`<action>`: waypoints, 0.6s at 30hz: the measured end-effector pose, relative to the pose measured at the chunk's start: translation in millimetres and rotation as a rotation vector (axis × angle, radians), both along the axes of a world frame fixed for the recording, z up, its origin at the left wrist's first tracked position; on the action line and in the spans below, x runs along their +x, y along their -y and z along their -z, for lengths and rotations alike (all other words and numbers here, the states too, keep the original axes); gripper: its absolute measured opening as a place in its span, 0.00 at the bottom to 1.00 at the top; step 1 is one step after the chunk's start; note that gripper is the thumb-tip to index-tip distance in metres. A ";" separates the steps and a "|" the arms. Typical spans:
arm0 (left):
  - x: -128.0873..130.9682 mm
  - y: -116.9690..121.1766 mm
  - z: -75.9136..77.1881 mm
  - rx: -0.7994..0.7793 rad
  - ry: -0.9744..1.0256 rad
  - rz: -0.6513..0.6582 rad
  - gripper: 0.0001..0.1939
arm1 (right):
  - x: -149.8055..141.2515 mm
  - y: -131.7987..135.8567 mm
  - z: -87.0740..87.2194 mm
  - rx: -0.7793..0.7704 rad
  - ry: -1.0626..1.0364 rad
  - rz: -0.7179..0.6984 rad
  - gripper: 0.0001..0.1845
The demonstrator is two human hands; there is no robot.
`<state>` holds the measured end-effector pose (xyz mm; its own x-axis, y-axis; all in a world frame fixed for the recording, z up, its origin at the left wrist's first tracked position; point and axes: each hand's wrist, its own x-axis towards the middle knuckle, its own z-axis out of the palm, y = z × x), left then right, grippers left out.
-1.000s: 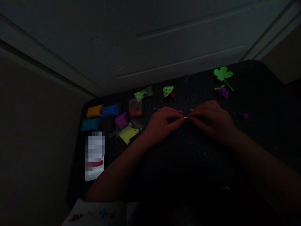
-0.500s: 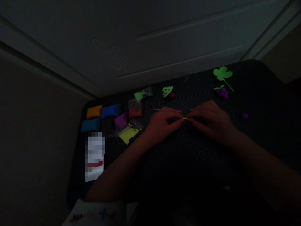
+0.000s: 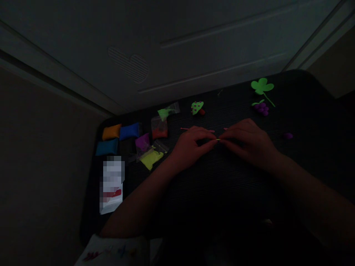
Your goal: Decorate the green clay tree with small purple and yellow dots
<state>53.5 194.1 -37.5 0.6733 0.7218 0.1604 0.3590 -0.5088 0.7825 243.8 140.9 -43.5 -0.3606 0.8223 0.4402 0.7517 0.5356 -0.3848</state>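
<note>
The scene is very dark. My left hand [image 3: 191, 145] and my right hand [image 3: 248, 142] meet at their fingertips over the dark table [image 3: 222, 184]. Both pinch a tiny yellow clay piece [image 3: 218, 139] between them, fingers closed. A thin pink clay strand [image 3: 185, 129] lies just behind my left hand. A small purple clay lump [image 3: 288, 136] rests to the right of my right hand.
Clay packets lie at the left: orange [image 3: 111, 131], blue [image 3: 129, 130], teal [image 3: 107, 146], purple [image 3: 142, 141], red [image 3: 159, 128], yellow [image 3: 151, 157] and green [image 3: 166, 111]. Clay figures stand behind: a green spotted one [image 3: 197, 107], purple grapes [image 3: 261, 107], a green leaf [image 3: 262, 87]. A white leaflet [image 3: 112, 186] lies front left.
My two hands' fingertips have drawn slightly closer together, so less of the yellow piece shows. Everything else on the table is unmoved.
</note>
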 end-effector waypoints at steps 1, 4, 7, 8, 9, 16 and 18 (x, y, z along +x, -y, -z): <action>0.0 -0.1 0.0 -0.001 -0.001 -0.001 0.07 | 0.1 0.2 -0.2 0.000 0.002 -0.003 0.07; -0.1 -0.2 -0.3 -0.004 -0.002 -0.006 0.07 | 0.3 0.7 -0.9 -0.004 -0.009 -0.009 0.07; -0.3 -0.3 -0.5 -0.008 -0.001 -0.007 0.07 | 0.3 1.0 -0.8 -0.007 -0.020 0.006 0.07; -0.3 -0.2 -0.5 -0.009 -0.001 -0.006 0.07 | 0.3 1.0 -0.6 -0.005 -0.020 0.011 0.08; -0.4 -0.2 -0.5 -0.011 -0.001 -0.005 0.07 | 0.4 0.9 -0.2 -0.003 -0.021 0.014 0.09; -0.7 -0.4 0.2 -0.017 0.005 0.004 0.07 | 0.2 0.2 0.9 -0.006 0.006 0.007 0.06; -0.5 -0.7 0.8 -0.014 0.005 0.001 0.07 | -0.5 0.3 0.8 -0.015 0.009 0.007 0.06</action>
